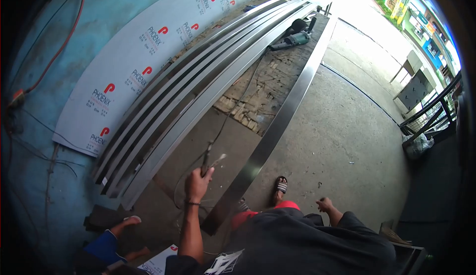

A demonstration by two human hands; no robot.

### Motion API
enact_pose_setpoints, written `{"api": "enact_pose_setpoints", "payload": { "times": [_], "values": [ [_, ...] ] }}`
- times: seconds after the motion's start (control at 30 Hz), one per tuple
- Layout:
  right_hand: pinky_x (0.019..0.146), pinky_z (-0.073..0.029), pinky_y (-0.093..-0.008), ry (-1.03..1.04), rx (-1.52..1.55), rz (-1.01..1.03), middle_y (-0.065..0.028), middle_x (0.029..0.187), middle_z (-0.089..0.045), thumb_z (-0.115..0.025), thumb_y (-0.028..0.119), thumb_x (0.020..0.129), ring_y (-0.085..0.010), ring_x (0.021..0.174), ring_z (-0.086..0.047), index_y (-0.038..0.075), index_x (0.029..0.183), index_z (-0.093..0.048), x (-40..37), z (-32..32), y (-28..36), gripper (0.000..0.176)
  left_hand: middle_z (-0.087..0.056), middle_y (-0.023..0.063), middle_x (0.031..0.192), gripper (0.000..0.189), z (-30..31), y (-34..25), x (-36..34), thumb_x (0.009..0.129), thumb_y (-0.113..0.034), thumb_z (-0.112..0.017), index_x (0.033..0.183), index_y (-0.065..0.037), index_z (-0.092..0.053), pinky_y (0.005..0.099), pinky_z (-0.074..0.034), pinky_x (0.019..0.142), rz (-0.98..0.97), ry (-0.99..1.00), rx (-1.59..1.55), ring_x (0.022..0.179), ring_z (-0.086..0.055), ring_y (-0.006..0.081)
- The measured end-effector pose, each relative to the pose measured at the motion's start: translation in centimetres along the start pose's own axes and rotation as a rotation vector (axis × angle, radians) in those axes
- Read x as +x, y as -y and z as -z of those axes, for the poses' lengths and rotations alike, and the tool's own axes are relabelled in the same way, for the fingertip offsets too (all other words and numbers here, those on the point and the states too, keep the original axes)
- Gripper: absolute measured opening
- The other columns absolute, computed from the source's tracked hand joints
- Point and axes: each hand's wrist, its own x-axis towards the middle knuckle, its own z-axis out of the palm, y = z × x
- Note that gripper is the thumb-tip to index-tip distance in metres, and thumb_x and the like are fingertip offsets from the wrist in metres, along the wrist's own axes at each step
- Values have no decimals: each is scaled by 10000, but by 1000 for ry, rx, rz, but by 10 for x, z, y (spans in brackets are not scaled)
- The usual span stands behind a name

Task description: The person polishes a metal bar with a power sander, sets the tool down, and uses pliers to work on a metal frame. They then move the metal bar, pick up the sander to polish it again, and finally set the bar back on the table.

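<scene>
The left hand (198, 185) is gripping a thin dark cable (209, 147) running toward a green, black-handled power tool (296, 39) lying on a rough wooden surface (265, 99). The right hand (325, 205) is hanging half-curled, contents unclear; keeping the cable slack seems the safest handling.

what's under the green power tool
The green power tool rests on a rough, worn tabletop, visible around it; whatever is directly beneath its body is covered.
</scene>
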Motion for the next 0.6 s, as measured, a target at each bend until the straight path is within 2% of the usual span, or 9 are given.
{"api": "enact_pose_setpoints", "payload": {
  "times": [0.07, 0.13, 0.17, 0.23, 0.3, 0.4, 0.43, 0.53, 0.6],
  "values": [
    [520, -531, -335, -49, 247, -135, -110, 769, -692, -628, 300, 937, -204, 601, -672, -15, 1011, -669, -5, 4, -50, 325, -698, 87, 701, 422, -35, -47, 37, 874, -464, -656, 957, -53, -708, 434, -505, 662, -61, 76, 59, 749, -696, 308],
    [496, -519, -343, -118, 423, -72, -121, 740, -679, -627, 277, 941, -209, 560, -654, -14, 984, -667, -8, 1, -92, 297, -708, 111, 754, 437, -65, -89, 74, 864, -471, -661, 1037, -71, -690, 451, -520, 700, -92, 160, 195, 807, -697, 329],
    [556, -530, -363, -166, 542, -139, -133, 774, -681, -622, 249, 942, -226, 621, -665, -25, 1010, -670, -11, -3, -105, 286, -709, 134, 783, 451, -86, -97, 96, 857, -476, -666, 1046, -68, -686, 458, -525, 718, -167, 122, 238, 830, -695, 342],
    [704, -534, -373, -245, 585, -79, -175, 894, -695, -623, 230, 941, -260, 796, -679, -71, 1079, -660, -13, -11, -134, 333, -710, 157, 813, 465, -117, -120, 126, 850, -481, -672, 1055, -64, -681, 464, -531, 737, -240, 93, 282, 852, -692, 356],
    [840, -501, -368, -257, 676, -145, -209, 1041, -685, -607, 211, 945, -290, 972, -655, -117, 1185, -604, 6, -29, -169, 406, -707, 195, 866, 464, -133, -151, 151, 841, -483, -683, 1012, -51, -696, 474, -533, 752, -309, 36, 531, 856, -691, 374],
    [891, -484, -370, -205, 701, -103, -216, 1131, -667, -589, 203, 948, -307, 1031, -639, -132, 1252, -551, 25, -51, -220, 453, -711, 184, 836, 441, -136, -177, 182, 836, -471, -698, 937, -41, -710, 471, -531, 742, -325, 126, 667, 829, -695, 362],
    [891, -484, -370, -204, 700, -116, -216, 1131, -667, -589, 203, 948, -307, 1031, -639, -132, 1252, -551, 21, -48, -222, 453, -711, 184, 836, 441, -133, -186, 189, 836, -471, -698, 937, -41, -710, 471, -531, 742, -324, 140, 668, 829, -695, 362],
    [860, -506, -361, -185, 776, -163, -203, 1115, -667, -569, 200, 954, -291, 982, -662, -118, 1258, -548, 1, -28, -187, 441, -709, 148, 752, 406, -115, -216, 205, 837, -447, -711, 874, -43, -716, 456, -531, 712, -134, 321, 665, 761, -703, 321],
    [756, -536, -350, -142, 847, -247, -177, 1032, -683, -586, 233, 950, -256, 898, -676, -89, 1184, -601, -11, 6, -144, 398, -694, 56, 633, 388, -108, -227, 221, 862, -437, -698, 955, -62, -728, 372, -531, 647, -187, 282, 737, 604, -697, 185]
  ]
}}
